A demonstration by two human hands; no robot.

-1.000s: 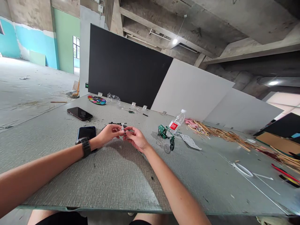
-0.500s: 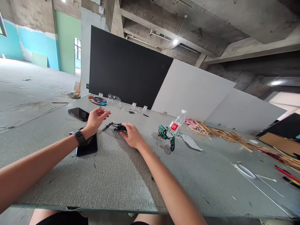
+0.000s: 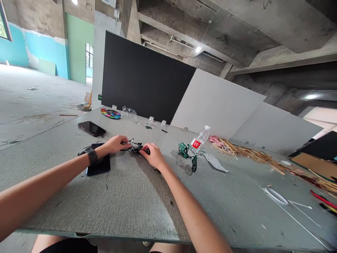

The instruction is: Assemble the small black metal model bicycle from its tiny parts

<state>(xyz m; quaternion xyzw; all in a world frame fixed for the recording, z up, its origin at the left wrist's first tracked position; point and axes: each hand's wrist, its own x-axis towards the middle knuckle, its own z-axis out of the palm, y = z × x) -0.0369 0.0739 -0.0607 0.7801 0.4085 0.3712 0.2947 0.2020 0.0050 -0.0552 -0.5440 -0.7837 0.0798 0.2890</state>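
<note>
Between my two hands a small black model bicycle [image 3: 136,148] is held at or just above the tabletop. My left hand [image 3: 116,144] has its fingers closed on the bicycle's left end, near a wheel and some silvery parts. At the other end, my right hand [image 3: 154,155] pinches the right wheel between thumb and fingers. A green model bicycle [image 3: 184,149] stands to the right of my right hand, by a clear plastic bottle [image 3: 202,137] with a red label. Under my left wrist, which wears a black watch [image 3: 91,155], lies a dark flat slab [image 3: 100,168].
A phone [image 3: 91,128] lies left of my left hand, with a colourful paint palette [image 3: 110,113] behind it. A printed paper [image 3: 215,162], wood strips [image 3: 252,154] and a white cable-tie loop [image 3: 276,196] are on the right. Black and white boards [image 3: 147,77] line the back.
Both hands have come down onto the black model bicycle and gripped its ends. It now sits more upright. My left hand was raised beside it; my right hand was over its right end.
</note>
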